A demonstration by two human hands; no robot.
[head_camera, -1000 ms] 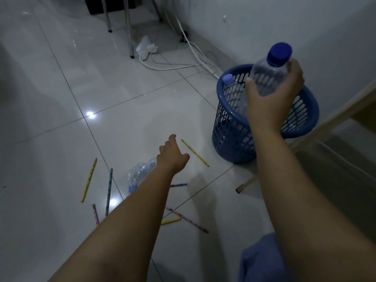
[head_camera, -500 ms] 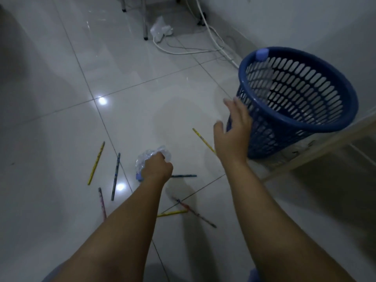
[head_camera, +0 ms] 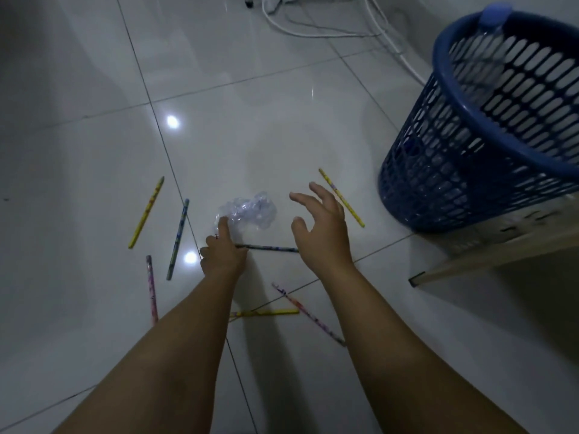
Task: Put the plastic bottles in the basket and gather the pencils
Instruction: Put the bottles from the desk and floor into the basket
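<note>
Retrieval of the crumpled clear plastic bottle (head_camera: 247,211) from the glossy white tile floor (head_camera: 94,136) is judged the current step. Grip the bottle body firmly, since crushed plastic may slip, then carry it to the blue perforated plastic basket (head_camera: 470,170) at right. Left hand (head_camera: 221,253) touches the bottle's near edge, fingers loosely curled, nothing held. Right hand (head_camera: 319,228) hovers beside it, fingers spread, empty.

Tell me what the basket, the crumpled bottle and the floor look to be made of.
Basket: blue moulded plastic, judging by its slotted walls and smooth rolled rim. Crumpled bottle: thin clear plastic, see-through and creased with bright glints. Floor: glossy pale tile, probably ceramic, with mirror-like light spots and dark straight joints.
</note>
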